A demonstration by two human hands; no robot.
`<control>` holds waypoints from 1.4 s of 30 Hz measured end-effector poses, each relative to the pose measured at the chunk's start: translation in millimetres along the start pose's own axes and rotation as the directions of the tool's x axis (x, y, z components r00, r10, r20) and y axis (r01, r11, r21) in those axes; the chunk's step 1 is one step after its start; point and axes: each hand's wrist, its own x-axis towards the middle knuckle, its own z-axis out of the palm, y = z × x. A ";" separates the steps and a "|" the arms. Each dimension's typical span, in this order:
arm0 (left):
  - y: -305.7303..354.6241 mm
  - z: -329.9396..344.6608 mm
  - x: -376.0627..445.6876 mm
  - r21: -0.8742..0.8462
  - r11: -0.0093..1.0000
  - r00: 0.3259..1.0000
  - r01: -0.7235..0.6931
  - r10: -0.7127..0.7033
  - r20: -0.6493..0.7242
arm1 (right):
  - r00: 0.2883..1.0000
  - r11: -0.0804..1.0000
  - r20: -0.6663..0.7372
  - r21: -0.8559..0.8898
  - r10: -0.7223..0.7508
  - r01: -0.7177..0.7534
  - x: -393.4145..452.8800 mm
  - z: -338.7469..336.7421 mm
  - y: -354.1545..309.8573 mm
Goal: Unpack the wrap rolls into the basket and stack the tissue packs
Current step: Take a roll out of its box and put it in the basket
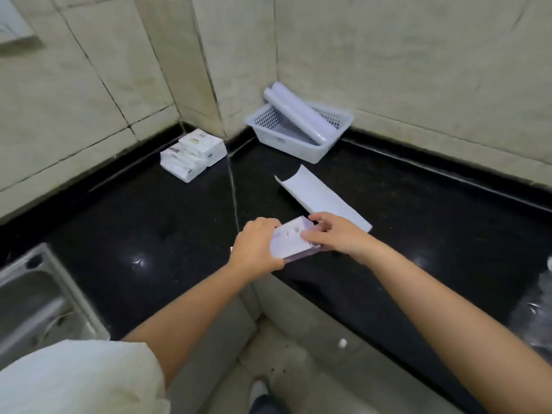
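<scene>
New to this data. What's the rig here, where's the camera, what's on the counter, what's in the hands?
There is no robot: a person works with two bare hands, and the single wide-angle camera sits on their head, looking forward and down.

The surface is a black polished stone counter in a tiled corner, with a steel sink at the lower left.

On it lie a white perforated plastic basket with two pale wrap rolls leaning in it, a pile of white tissue packs near the left wall, and an open, empty-looking white cardboard sleeve.

The left hand grips a small white carton at the counter's edge, while the right hand pinches its open end flap. I cannot tell what is inside.
</scene>
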 end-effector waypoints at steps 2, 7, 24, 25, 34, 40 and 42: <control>-30.2 -7.3 13.4 0.056 0.997 0.999 -0.047 0.047 0.010 | 0.999 0.999 0.012 -0.035 0.042 -0.041 22.5 21.6 -15.0; -93.2 -17.6 37.4 0.136 0.980 0.983 -0.143 0.124 0.137 | 0.991 0.981 -0.028 0.143 0.133 -0.128 61.7 56.7 -27.9; -192.2 -20.2 77.4 -0.012 0.982 0.897 0.186 -0.165 0.409 | 0.945 0.970 0.281 0.125 0.167 -0.208 163.8 77.1 -42.5; -194.1 -20.9 78.4 -0.021 0.980 0.900 0.200 -0.175 0.398 | 0.945 0.959 0.285 0.180 0.162 -0.218 167.6 73.2 -41.5; -201.2 -14.0 68.9 -0.096 0.948 0.911 0.303 -0.258 0.322 | 0.870 0.685 -0.104 -0.663 -0.483 0.301 162.9 67.8 -45.1; -203.6 -16.0 69.0 -0.116 0.943 0.916 0.311 -0.265 0.303 | 0.875 0.730 0.204 -0.486 -0.439 0.480 153.1 89.6 -62.9; -203.0 -15.0 68.3 -0.129 0.937 0.916 0.324 -0.277 0.290 | 0.899 0.787 0.080 -0.456 -0.430 0.417 150.4 88.2 -61.6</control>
